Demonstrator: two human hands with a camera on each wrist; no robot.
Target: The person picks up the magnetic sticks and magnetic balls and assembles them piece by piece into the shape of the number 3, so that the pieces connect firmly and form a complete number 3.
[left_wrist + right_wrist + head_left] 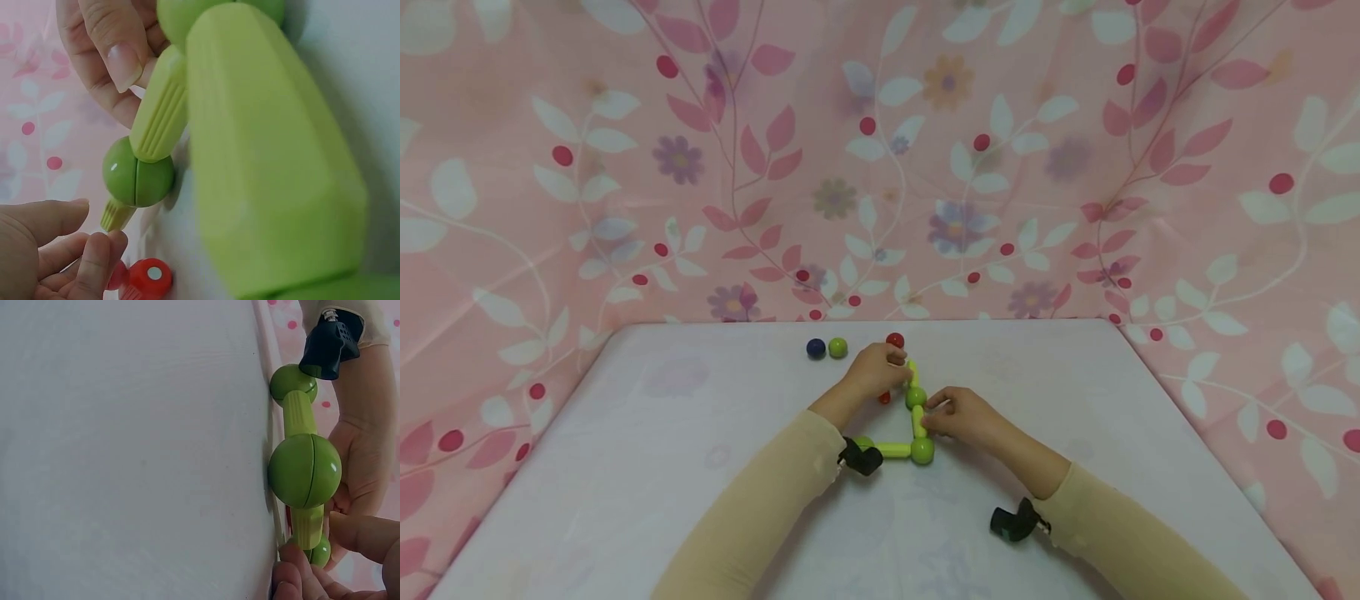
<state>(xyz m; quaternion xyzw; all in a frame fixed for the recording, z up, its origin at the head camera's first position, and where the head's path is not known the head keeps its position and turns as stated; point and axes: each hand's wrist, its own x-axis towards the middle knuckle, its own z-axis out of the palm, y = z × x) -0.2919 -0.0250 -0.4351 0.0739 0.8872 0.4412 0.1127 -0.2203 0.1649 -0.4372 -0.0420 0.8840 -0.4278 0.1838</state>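
Note:
A chain of green balls and yellow-green rods lies on the table in an L shape. My left hand (877, 370) pinches the far rod (117, 214), which joins the far green ball (916, 397). Thumb and fingers of my right hand (966, 415) hold the middle rod (918, 422), between that ball and the corner ball (922, 451). From the corner, another rod (895, 451) runs left to a third ball (864, 442), partly covered by the left wrist's camera. In the right wrist view, the corner ball (304, 470) stands large beside my right fingers (356, 536).
Beyond my left hand sits a red ball (895, 340), and a red piece (884, 398) shows beneath it. A dark blue ball (816, 348) and a loose green ball (838, 347) stand near the table's back edge. A flowered pink cloth (880, 167) hangs behind the white table (700, 467).

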